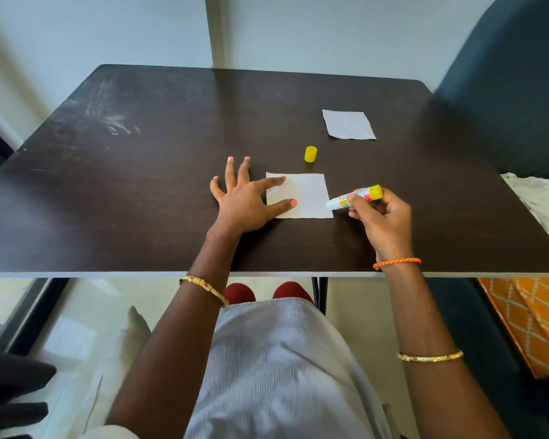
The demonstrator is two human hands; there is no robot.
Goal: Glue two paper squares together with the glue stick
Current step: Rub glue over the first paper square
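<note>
A white paper square [308, 194] lies flat near the middle of the dark table [140, 185]. My left hand [244, 198] is spread open, with thumb and index finger pressing on the square's left part. My right hand [382, 217] grips the uncapped glue stick [354, 198], white and yellow, held almost level, its white tip touching the square's right edge. The yellow cap [310, 154] stands on the table just beyond the square. A second white paper square [349, 124] lies farther back to the right, apart from everything.
A dark blue chair back [514, 90] rises at the table's right. White cloth [542, 201] and orange patterned fabric [526, 321] lie at the right. The table's near edge [108, 274] is white. Pale smears [114, 122] mark the table's far left.
</note>
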